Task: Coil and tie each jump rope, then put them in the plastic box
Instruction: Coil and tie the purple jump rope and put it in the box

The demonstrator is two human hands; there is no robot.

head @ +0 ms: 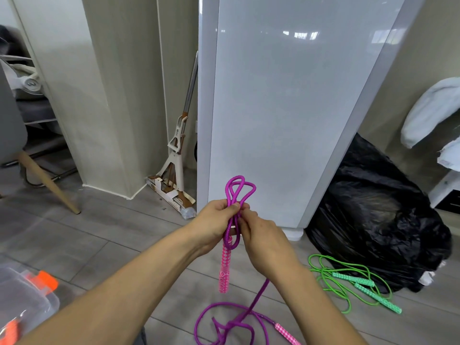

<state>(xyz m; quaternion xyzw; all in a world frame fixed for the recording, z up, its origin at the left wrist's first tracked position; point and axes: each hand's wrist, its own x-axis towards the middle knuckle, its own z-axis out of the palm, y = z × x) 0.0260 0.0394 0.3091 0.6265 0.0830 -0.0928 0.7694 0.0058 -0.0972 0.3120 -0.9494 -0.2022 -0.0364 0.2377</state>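
Observation:
A purple jump rope [239, 190] with pink patterned handles is held up in front of me. My left hand [216, 221] grips a bunch of its loops, which stick out above the fist. My right hand [263, 239] pinches the strands just beside the left hand. One pink handle [225, 266] hangs below my hands. The rest of the rope trails to the floor with the second pink handle [287, 334]. A green jump rope [348, 280] with teal handles lies loose on the floor at the right. The clear plastic box [27, 302] with orange clips sits at the lower left.
A white fridge [286, 108] stands straight ahead with a black rubbish bag [378, 220] to its right. A mop [178, 155] leans in the corner to the left. A chair leg [47, 183] is at far left. Grey wood floor lies below.

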